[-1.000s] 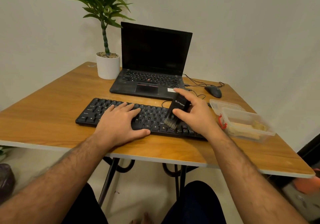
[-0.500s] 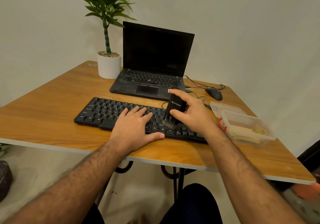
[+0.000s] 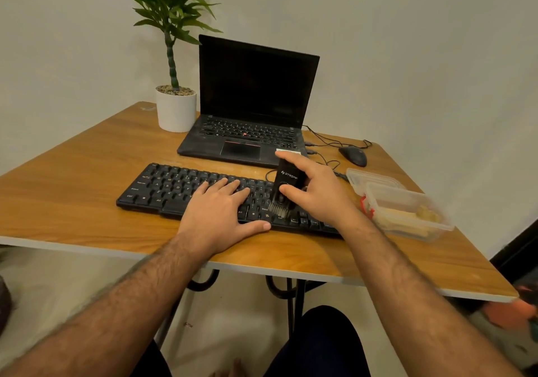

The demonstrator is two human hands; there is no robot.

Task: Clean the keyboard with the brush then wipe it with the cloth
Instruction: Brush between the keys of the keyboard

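Observation:
A black keyboard (image 3: pixel 174 186) lies across the front of the wooden table (image 3: pixel 72 202). My left hand (image 3: pixel 221 216) rests flat on its middle keys, thumb at the front edge. My right hand (image 3: pixel 317 193) grips a black brush (image 3: pixel 286 184) by its body, thumb on the front and index finger over the top. The pale bristles touch the keys right of centre. A clear plastic box (image 3: pixel 407 213) at the right holds something yellowish that may be the cloth; I cannot tell for sure.
Behind the keyboard stands an open black laptop (image 3: pixel 253 109) with a dark screen. A potted plant (image 3: pixel 176 106) is at the back left, a black mouse (image 3: pixel 353 155) with cables at the back right. The box lid (image 3: pixel 369 177) lies beside the box.
My left hand has slid rightward along the keyboard. The brush has shifted a little to the right and sits more upright on the keys.

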